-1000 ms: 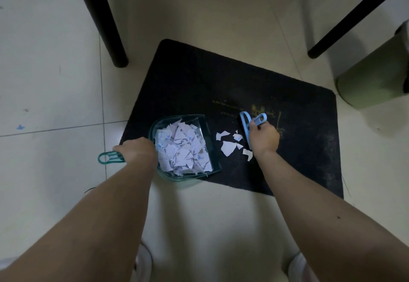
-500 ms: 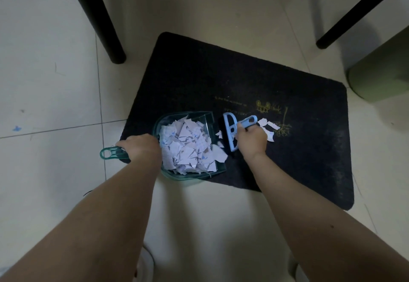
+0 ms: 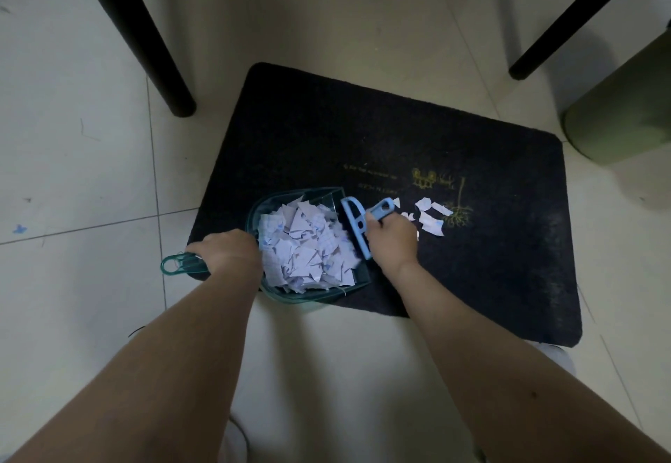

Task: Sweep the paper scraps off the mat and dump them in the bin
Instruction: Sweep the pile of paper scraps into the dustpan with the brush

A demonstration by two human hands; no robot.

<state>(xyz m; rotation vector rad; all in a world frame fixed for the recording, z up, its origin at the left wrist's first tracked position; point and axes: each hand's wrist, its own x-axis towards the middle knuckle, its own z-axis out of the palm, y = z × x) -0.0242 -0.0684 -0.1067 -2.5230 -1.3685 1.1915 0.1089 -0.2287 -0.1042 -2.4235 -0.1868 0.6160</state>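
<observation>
A black mat (image 3: 363, 135) lies on the tiled floor. On its near left corner rests a teal see-through dustpan (image 3: 290, 297), heaped with white paper scraps (image 3: 305, 244). My left hand (image 3: 227, 252) grips the dustpan's handle. A small light-blue brush (image 3: 357, 224) is held in my right hand (image 3: 394, 241), its head standing at the dustpan's open right edge. A few loose scraps (image 3: 432, 217) lie on the mat just right of my right hand. The green bin (image 3: 624, 113) stands off the mat at the far right.
Black furniture legs stand on the floor at the far left (image 3: 145, 48) and far right (image 3: 577, 15). Pale floor tiles (image 3: 72, 135) surround the mat. My white shoes show at the bottom edge, one on each side.
My right hand has swept the brush leftward to the dustpan's mouth, pushing scraps in. A few scraps stayed behind on the mat. The dustpan and left hand stayed put.
</observation>
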